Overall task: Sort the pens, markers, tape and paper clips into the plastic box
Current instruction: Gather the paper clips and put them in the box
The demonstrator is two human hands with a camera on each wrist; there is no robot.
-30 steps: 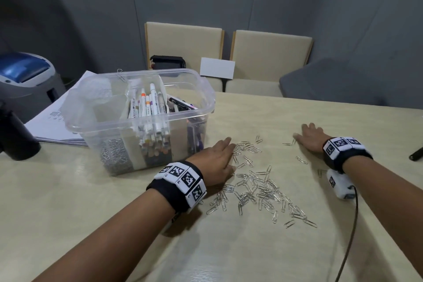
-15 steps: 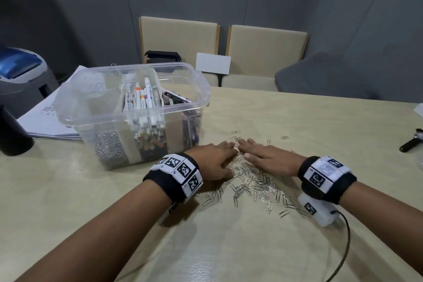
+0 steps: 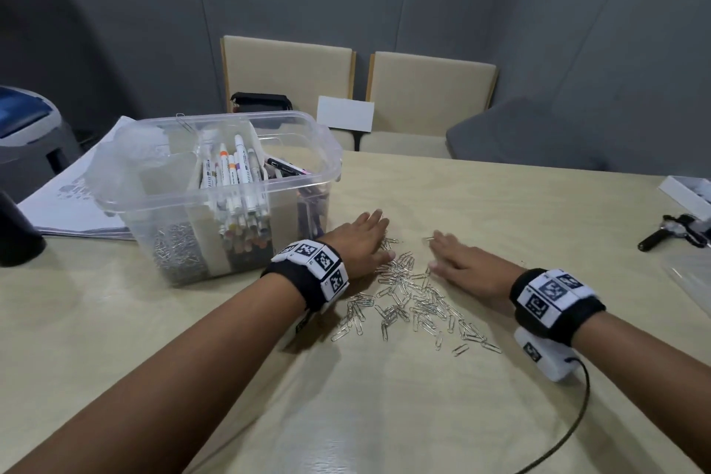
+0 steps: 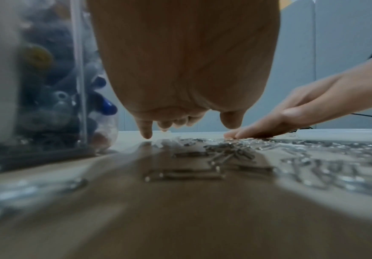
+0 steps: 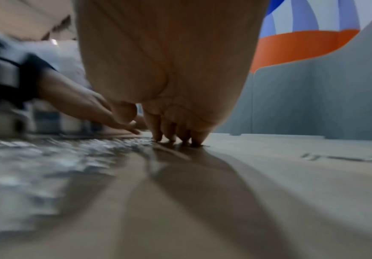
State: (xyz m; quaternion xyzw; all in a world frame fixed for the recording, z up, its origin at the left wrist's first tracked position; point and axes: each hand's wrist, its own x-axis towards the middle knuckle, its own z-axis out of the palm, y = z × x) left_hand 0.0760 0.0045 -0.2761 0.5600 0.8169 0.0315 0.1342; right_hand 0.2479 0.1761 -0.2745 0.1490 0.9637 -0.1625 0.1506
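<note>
A clear plastic box (image 3: 307, 181) stands on the table at the left, with markers (image 3: 238, 173) upright in its middle compartment and paper clips (image 3: 177, 254) heaped in its left one. Many loose paper clips (image 3: 411, 300) lie scattered on the table between my hands. My left hand (image 3: 361, 242) lies flat, fingers straight, at the left edge of the pile beside the box. My right hand (image 3: 461, 262) lies flat at the pile's right edge, fingertips (image 5: 173, 138) touching the table. Neither hand holds anything. In the left wrist view the clips (image 4: 229, 150) lie below my fingers.
A stack of papers (image 3: 77, 204) lies behind the box, with a dark cylinder (image 3: 15, 231) at the far left. A black tool (image 3: 673, 233) and a white box (image 3: 688, 192) sit at the table's right edge. Two beige chairs (image 3: 427, 96) stand behind the table.
My right hand swept in from the far right to the pile, pushing clips together, then drew slightly apart from the left hand. The left hand stayed beside the box.
</note>
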